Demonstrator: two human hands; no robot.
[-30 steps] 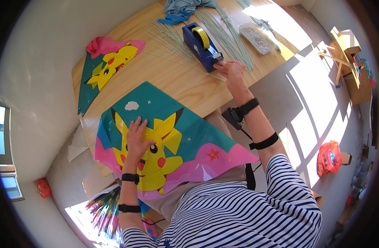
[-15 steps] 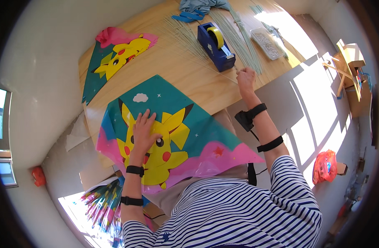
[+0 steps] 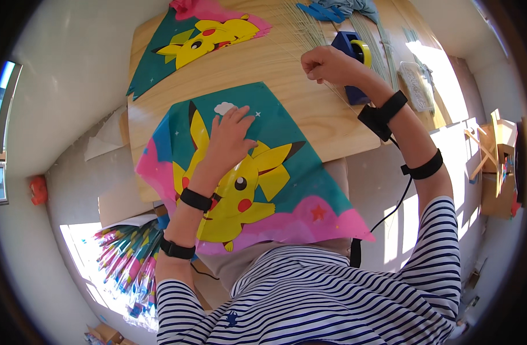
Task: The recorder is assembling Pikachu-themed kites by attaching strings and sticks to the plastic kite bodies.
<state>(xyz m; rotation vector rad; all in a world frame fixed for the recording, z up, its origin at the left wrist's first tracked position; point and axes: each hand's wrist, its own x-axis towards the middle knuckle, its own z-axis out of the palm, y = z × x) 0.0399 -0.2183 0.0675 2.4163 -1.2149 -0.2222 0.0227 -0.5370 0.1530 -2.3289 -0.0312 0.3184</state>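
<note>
My left hand (image 3: 230,141) rests with spread fingers on a thin, glossy kite sheet (image 3: 306,192), near its white cloud. The sheet is teal and pink with a yellow cartoon character; it lies partly on the table and hangs over the near edge onto my lap. Above the table, beyond the sheet's far corner, my right hand (image 3: 329,66) is closed in a pinch. Whatever its fingertips hold, if anything, is too small to make out. Partly behind that hand and wrist stands a blue tape dispenser (image 3: 344,41) with a yellow roll (image 3: 364,53).
Another matching kite sheet (image 3: 183,54) lies folded at the table's far left. Thin pale sticks (image 3: 301,26), grey-blue cloth (image 3: 355,7) and a clear box of small pieces (image 3: 416,86) occupy the far right. Bundled printed sheets (image 3: 134,264) lie at lower left.
My right hand has moved left from beside the tape dispenser, staying closed. My left hand has slid up the sheet toward the cloud. The whole view has shifted.
</note>
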